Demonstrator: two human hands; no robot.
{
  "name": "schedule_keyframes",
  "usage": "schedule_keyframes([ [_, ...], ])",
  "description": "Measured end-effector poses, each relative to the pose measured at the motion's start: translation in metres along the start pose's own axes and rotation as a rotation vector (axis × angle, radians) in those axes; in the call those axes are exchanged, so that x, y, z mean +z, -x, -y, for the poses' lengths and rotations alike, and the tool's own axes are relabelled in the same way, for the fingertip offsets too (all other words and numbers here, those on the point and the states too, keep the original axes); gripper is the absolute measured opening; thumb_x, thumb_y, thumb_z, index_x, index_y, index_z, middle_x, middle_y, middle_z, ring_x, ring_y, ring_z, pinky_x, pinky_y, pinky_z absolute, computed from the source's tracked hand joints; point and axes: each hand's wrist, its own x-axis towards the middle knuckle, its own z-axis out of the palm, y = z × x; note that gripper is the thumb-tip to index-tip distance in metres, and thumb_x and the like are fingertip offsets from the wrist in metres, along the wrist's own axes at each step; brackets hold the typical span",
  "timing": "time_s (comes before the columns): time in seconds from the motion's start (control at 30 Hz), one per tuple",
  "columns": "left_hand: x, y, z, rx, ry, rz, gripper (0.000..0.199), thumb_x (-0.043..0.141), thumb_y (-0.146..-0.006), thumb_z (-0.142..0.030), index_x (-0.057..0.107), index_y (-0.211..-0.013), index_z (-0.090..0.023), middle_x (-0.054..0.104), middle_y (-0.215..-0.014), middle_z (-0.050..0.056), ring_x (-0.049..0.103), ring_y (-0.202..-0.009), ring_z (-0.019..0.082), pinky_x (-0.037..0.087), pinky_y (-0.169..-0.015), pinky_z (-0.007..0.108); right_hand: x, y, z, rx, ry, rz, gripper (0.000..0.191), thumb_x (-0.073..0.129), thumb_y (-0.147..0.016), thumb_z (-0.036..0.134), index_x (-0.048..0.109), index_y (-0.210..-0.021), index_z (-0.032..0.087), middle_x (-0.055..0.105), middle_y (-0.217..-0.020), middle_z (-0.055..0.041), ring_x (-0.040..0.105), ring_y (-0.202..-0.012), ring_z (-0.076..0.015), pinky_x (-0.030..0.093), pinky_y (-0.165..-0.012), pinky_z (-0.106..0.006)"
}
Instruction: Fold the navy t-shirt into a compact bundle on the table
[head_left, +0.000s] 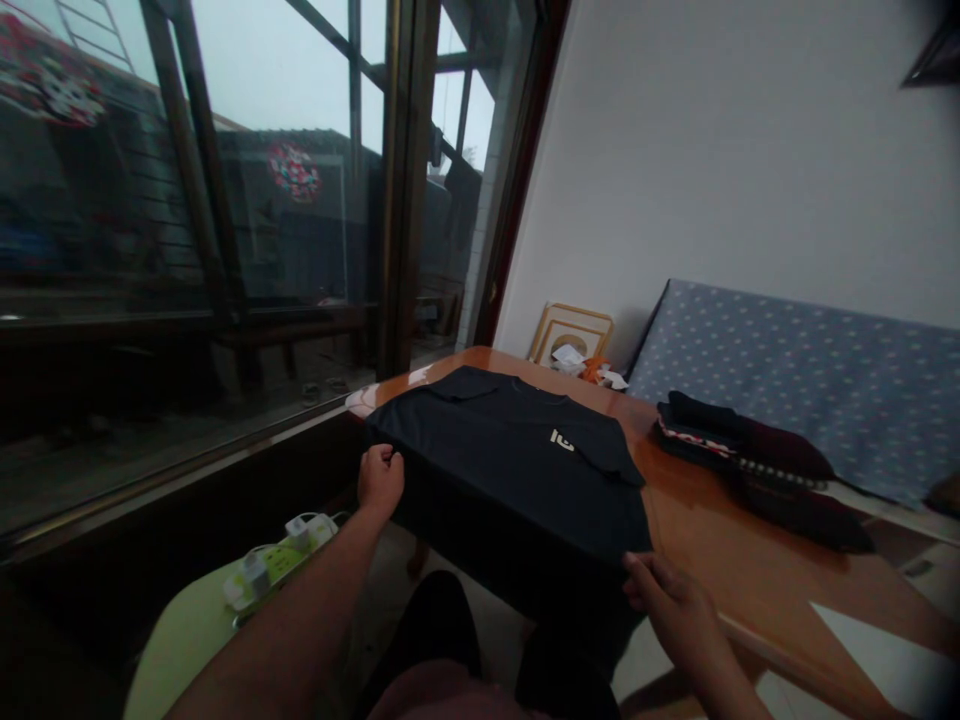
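Observation:
A dark T-shirt point(487, 440) with a small pale print on its chest lies spread over the wooden table point(697, 540), its lower part hanging over the near edge. My left hand point(381, 478) is closed on the shirt's left side, near the table's left corner. At the shirt's right side, my right hand point(667, 590) pinches the cloth between thumb and fingers. Between the two hands the fabric runs fairly straight along the edge. The shirt's hanging part is too dark to make out clearly.
Folded dark clothes point(742, 450) are stacked on the table's right side. A patterned blue cloth cover point(795, 380) stands behind. At lower left, a light green stool point(180, 640) bears a power strip point(281, 560) with plugs. A gold-framed chair point(574, 325) stands by the wall; glass windows line the left.

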Motion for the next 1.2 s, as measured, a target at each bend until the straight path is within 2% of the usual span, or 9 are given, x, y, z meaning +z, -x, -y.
schedule_keyframes([
  [0.1,-0.009,-0.015,-0.006,0.022,-0.013,-0.006,0.028,0.050,-0.089,-0.037,0.059,-0.109,-0.020,0.063,-0.109,0.012,0.066,-0.093,0.023,0.052,-0.086,0.038,-0.004,-0.001,0.003,-0.012,-0.015,-0.013,0.045,0.055,-0.079,0.065,0.069,-0.081,0.022,0.070,-0.067,-0.0035,0.067,-0.066,-0.0220,0.052,-0.061,-0.031],
  [0.23,-0.009,-0.044,-0.030,0.107,-0.038,0.012,0.029,0.048,-0.090,-0.039,0.060,-0.108,-0.020,0.062,-0.113,0.012,0.064,-0.098,0.024,0.050,-0.089,0.037,-0.015,-0.018,0.022,-0.008,-0.060,-0.039,0.044,0.056,-0.077,0.064,0.068,-0.081,0.022,0.069,-0.068,-0.0028,0.063,-0.060,-0.0196,0.047,-0.054,-0.029],
  [0.37,0.004,-0.080,-0.062,0.208,-0.084,0.114,0.024,0.051,-0.088,-0.039,0.063,-0.100,-0.022,0.067,-0.106,0.009,0.064,-0.096,0.023,0.049,-0.085,0.035,-0.035,-0.050,0.040,-0.059,-0.034,-0.065,0.040,0.056,-0.077,0.061,0.064,-0.073,0.022,0.067,-0.066,-0.0022,0.062,-0.059,-0.0187,0.046,-0.055,-0.028],
  [0.47,0.020,-0.106,-0.082,0.282,-0.130,0.223,0.022,0.052,-0.088,-0.039,0.065,-0.093,-0.023,0.069,-0.100,0.007,0.064,-0.093,0.023,0.048,-0.079,0.033,-0.049,-0.081,0.043,-0.087,-0.015,-0.038,0.037,0.056,-0.077,0.057,0.064,-0.070,0.022,0.066,-0.065,-0.0025,0.060,-0.058,-0.0179,0.046,-0.057,-0.028],
  [0.6,0.051,-0.138,-0.106,0.367,-0.197,0.357,0.022,0.052,-0.088,-0.039,0.066,-0.093,-0.023,0.071,-0.097,0.005,0.064,-0.090,0.022,0.047,-0.075,0.030,-0.059,-0.133,0.035,-0.061,-0.023,-0.003,0.029,0.057,-0.076,0.047,0.066,-0.074,0.020,0.065,-0.067,-0.0029,0.059,-0.057,-0.0162,0.045,-0.056,-0.027],
  [0.8,0.110,-0.187,-0.134,0.464,-0.316,0.483,0.017,0.055,-0.086,-0.032,0.065,-0.095,-0.022,0.071,-0.099,0.006,0.065,-0.093,0.022,0.046,-0.077,0.030,-0.061,-0.230,0.024,0.010,-0.018,0.069,0.017,0.054,-0.076,0.029,0.067,-0.077,0.018,0.067,-0.070,-0.0027,0.060,-0.060,-0.0139,0.045,-0.055,-0.022],
  [0.93,0.149,-0.217,-0.147,0.525,-0.396,0.529,0.017,0.054,-0.084,-0.030,0.065,-0.094,-0.022,0.070,-0.104,0.008,0.064,-0.098,0.024,0.047,-0.081,0.033,-0.055,-0.297,0.018,0.010,0.163,0.023,0.018,0.056,-0.076,0.022,0.071,-0.085,0.017,0.071,-0.077,-0.0036,0.064,-0.063,-0.0145,0.047,-0.056,-0.021],
  [1.07,0.190,-0.242,-0.160,0.569,-0.465,0.562,0.022,0.055,-0.083,-0.029,0.066,-0.101,-0.022,0.068,-0.112,0.009,0.064,-0.102,0.026,0.048,-0.084,0.035,-0.046,-0.363,0.008,0.008,0.334,-0.026,0.030,0.060,-0.072,0.015,0.073,-0.100,0.015,0.074,-0.082,-0.0061,0.069,-0.073,-0.0187,0.049,-0.063,-0.023],
  [1.2,0.232,-0.261,-0.170,0.598,-0.520,0.590,0.038,0.057,-0.081,-0.026,0.063,-0.117,-0.020,0.064,-0.127,0.012,0.062,-0.112,0.027,0.048,-0.092,0.036,-0.034,-0.419,-0.003,0.003,0.441,-0.018,0.055,0.060,-0.067,0.008,0.067,-0.121,0.012,0.073,-0.106,-0.0131,0.067,-0.102,-0.0266,0.049,-0.080,-0.028],
])
